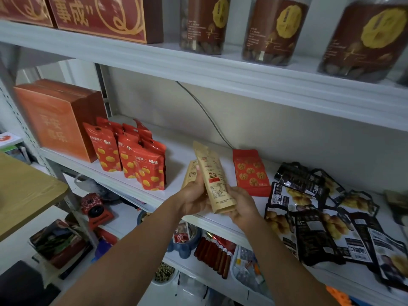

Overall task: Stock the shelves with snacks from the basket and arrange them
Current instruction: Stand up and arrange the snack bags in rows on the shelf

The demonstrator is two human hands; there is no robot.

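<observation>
Over the front edge of the middle white shelf [176, 149] I hold two tan paper snack packets. My left hand [192, 196] grips the left tan packet [190, 173] and also touches the upright tan packet [215, 177]. My right hand [241, 207] holds that upright packet by its lower end. Red stand-up pouches [132, 157] stand in rows to the left. A red walnut-print pouch [250, 171] lies flat to the right. The basket is out of sight.
Black-and-yellow snack bags [320, 219] lie scattered at the shelf's right end. An orange gift box [55, 120] stands at its left. Brown jars [274, 29] and red boxes [99, 16] fill the top shelf. Mixed goods crowd the lower shelf [212, 252]. A cable [205, 113] hangs behind.
</observation>
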